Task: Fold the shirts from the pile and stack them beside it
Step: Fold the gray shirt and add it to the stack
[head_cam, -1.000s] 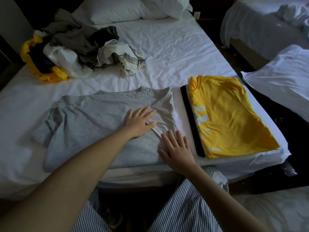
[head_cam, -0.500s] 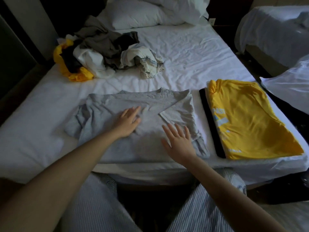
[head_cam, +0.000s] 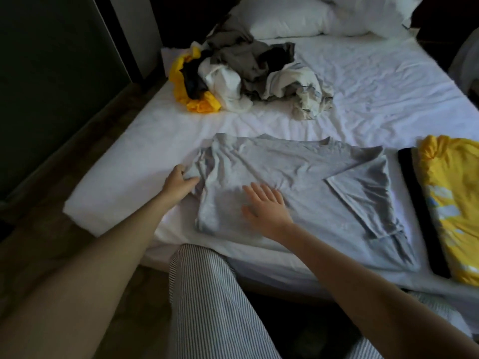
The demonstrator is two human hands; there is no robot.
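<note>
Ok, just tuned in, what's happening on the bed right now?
A person is midway through folding a gray shirt laid flat on the bed. The left grip pinches the sleeve on the person's left, while the right grip lies flat on the shirt's middle. The other sleeve is already folded in. A folded yellow shirt sits on a black one to the right; the unfolded pile waits farther back.

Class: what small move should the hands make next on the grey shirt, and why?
Probably fold the left sleeve inward: the left hand pinches it, the right hand pins the grey shirt flat, and the other sleeve already lies folded over.
</note>
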